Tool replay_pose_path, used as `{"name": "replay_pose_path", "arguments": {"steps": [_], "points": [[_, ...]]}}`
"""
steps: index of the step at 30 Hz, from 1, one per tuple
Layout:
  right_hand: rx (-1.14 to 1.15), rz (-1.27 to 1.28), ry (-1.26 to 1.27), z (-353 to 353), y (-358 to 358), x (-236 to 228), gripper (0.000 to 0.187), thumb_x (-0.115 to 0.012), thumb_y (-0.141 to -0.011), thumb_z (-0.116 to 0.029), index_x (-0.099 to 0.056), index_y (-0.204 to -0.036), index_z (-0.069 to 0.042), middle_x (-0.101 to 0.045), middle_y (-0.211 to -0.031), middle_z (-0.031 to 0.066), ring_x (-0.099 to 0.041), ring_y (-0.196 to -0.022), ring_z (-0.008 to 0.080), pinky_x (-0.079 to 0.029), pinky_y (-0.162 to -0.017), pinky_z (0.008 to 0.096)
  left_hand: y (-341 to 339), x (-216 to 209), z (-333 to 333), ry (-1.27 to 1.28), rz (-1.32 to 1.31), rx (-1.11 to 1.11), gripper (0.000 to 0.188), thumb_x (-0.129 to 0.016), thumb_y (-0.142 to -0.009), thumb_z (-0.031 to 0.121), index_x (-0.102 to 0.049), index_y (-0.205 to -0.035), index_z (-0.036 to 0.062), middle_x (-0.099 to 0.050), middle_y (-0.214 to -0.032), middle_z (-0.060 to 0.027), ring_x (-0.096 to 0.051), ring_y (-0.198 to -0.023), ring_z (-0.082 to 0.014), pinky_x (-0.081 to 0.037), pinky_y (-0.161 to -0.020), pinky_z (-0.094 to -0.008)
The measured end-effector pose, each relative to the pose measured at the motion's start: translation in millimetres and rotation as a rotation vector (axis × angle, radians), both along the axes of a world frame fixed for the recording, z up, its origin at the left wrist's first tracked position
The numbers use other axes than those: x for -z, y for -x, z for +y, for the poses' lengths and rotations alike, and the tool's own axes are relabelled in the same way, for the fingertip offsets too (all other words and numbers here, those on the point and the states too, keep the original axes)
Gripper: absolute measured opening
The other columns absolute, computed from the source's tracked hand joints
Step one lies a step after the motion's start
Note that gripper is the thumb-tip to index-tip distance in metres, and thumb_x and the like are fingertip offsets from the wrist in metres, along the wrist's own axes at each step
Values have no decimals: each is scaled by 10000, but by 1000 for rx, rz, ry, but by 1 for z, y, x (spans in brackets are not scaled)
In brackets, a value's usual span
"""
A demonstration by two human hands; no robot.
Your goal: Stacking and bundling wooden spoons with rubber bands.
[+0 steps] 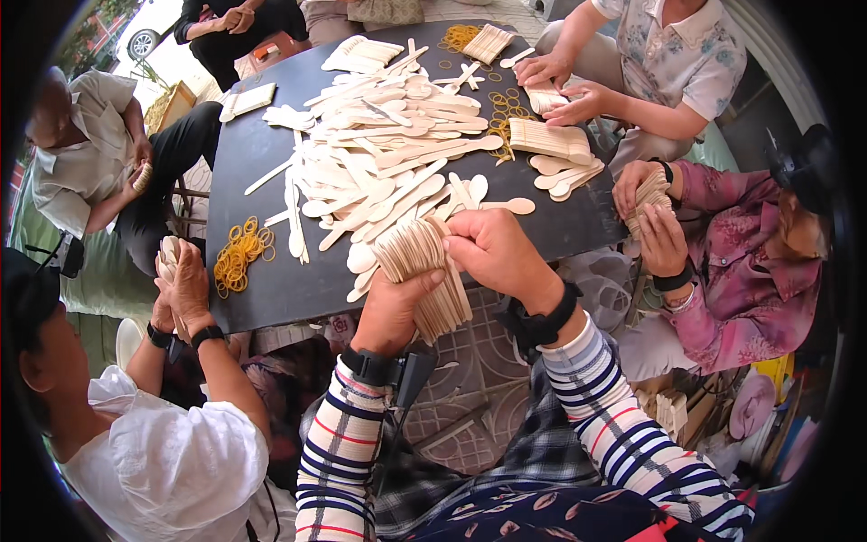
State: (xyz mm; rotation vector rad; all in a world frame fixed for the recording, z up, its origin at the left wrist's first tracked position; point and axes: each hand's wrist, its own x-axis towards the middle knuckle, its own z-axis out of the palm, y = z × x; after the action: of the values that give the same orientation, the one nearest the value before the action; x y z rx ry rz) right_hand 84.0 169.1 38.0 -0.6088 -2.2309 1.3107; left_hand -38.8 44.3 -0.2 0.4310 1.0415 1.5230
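A thick stack of flat wooden spoons [442, 303] is held on edge above the table's near side. My left hand [397, 312] wraps round it from below, thumb across the front. At the stack's right edge, the thumb and fingers of my right hand [501, 253] are closed in a pinch on a wooden spoon; its fingertips partly hide it. Just beyond my hands a large loose pile of wooden spoons [397, 135] spreads over the dark table [298, 289], handles pointing in many directions.
Yellow rubber bands [242, 257] lie in a heap at the left, with more bands [508, 113] right of the pile. A neat spoon stack [549, 140] rests near the right edge. Co-workers sit around, hands [185, 289] at left and hands [652, 217] at right holding spoons.
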Motion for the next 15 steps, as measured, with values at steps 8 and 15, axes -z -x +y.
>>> {"name": "replay_pose_path", "arguments": {"steps": [8, 15], "points": [[-33, 32, 44, -7, 3, -4, 124, -541, -789, -58, -566, -724, 45, -543, -629, 202, -537, -535, 320, -429, -532, 368, 0, 0, -2, -10, 3, 20, 399, -654, -819, -1, -537, -1199, 33, -612, -1089, -40, -599, -984, -172, -498, -858, -334], [-17, 59, 224, -4, -2, 1, 135, -546, -792, -52, -621, -836, 51, -594, -664, 158, -572, -577, 216, -457, -567, 319, 3, -1, -2, -6, -33, -7, 355, -651, -823, 7, -540, -1160, 25, -620, -1042, -72, -622, -928, -197, -518, -830, -342]]}}
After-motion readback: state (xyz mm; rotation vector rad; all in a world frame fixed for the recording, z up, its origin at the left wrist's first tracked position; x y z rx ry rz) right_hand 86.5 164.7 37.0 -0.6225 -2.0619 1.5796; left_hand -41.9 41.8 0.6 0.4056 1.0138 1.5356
